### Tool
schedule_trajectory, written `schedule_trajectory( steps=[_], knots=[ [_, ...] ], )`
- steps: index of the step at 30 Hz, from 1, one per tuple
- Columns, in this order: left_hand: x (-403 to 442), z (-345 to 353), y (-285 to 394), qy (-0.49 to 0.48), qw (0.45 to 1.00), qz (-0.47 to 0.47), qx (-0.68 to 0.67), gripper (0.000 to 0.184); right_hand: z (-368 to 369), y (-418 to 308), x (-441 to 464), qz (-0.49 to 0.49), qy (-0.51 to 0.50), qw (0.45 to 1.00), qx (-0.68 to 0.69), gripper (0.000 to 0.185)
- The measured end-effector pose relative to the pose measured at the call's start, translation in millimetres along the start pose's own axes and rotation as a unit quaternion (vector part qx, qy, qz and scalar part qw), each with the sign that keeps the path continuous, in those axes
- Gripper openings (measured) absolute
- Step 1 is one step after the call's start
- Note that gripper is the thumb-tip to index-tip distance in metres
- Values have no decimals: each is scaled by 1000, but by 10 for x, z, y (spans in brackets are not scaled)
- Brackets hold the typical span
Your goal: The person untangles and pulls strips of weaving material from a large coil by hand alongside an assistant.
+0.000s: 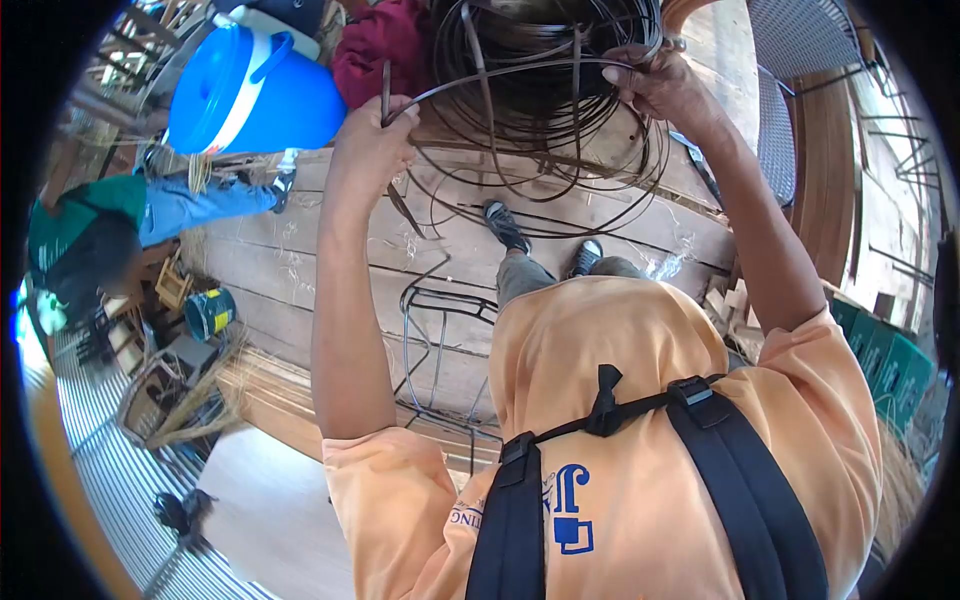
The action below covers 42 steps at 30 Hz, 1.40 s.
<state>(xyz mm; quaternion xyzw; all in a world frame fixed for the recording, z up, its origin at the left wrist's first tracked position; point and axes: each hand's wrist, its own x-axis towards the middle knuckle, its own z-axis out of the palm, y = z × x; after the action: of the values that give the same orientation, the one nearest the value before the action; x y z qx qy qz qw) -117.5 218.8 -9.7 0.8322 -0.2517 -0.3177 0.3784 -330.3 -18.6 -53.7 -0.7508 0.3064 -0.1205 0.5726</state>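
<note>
My left hand (378,145) is closed on a thin, dark brown flat strand, whose loose end (405,210) hangs below the fingers. From there the strand (500,70) arcs across to my right hand (655,88), where it is pinched between thumb and fingers. Just behind it lies a large coil of the same dark strands (545,30) on a wooden table (715,45). Several loose loops spill over the table's near edge and hang above the floor.
A blue cooler jug (255,90) and dark red cloth (380,50) stand at upper left. A metal-framed stool (450,300) is by my legs. Another person (95,230) sits at left, near a dark green bucket (210,313). Woven chairs (805,35) are at upper right.
</note>
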Motion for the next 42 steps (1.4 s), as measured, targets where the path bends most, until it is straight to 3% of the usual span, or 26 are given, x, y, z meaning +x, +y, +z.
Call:
schedule_trajectory(
  steps=[6,9,11,13,15,17,19,21,23,25,27,29,31,33,35,36,39,40,42],
  knots=[
    [-491,-219,-47,85,993,14,-83,24,-130,-167,-189,31,-37,996,-73,23],
    [-807,-401,-197,190,961,35,-199,25,-200,62,-411,-49,-82,993,-71,18],
    [-985,-544,-344,227,931,65,-279,23,-232,36,-626,-12,-134,990,-48,18],
    [-1187,-610,-361,240,907,103,-331,23,-216,-143,-851,-21,-171,972,-161,23],
    [-1354,-625,-305,268,870,148,-387,23,-245,-2,-930,-73,-273,956,-82,43],
    [-1521,-707,-188,217,852,213,-426,29,-268,-152,-1001,-81,-270,959,-38,44],
    [-1605,-816,-270,235,803,267,-479,36,-332,-354,-946,-107,-183,977,-11,37],
    [-1569,-754,-322,163,762,314,-543,35,-389,-534,-813,-141,-106,984,30,30],
    [-1389,-424,-262,76,751,258,-603,27,-454,-677,-550,-180,-42,979,86,22],
    [-1137,57,-195,38,733,190,-652,23,-483,-764,-253,-192,3,981,42,18],
    [-893,359,156,145,815,46,-559,26,-473,-807,5,-190,44,980,27,17],
    [-551,514,246,195,911,92,-351,35,-387,-776,265,-176,77,980,42,17],
    [-114,621,299,205,927,117,-292,38,-264,-788,482,-195,75,978,-18,16],
    [268,725,462,239,947,163,-138,45,-17,-695,758,-234,27,960,-153,17],
    [594,811,692,283,924,228,116,55,228,-241,1252,-267,-37,934,-234,16],
    [744,846,739,264,932,198,152,61,282,-147,1283,-289,13,917,-274,16],
    [1052,907,752,202,942,118,241,76,191,-190,1474,-154,-93,900,-396,16],
    [1085,915,742,182,944,101,257,79,72,-75,1636,-267,-47,800,-535,17],
    [1124,947,794,187,947,88,246,78,-114,107,2047,-293,60,791,-534,17]
  ],
)
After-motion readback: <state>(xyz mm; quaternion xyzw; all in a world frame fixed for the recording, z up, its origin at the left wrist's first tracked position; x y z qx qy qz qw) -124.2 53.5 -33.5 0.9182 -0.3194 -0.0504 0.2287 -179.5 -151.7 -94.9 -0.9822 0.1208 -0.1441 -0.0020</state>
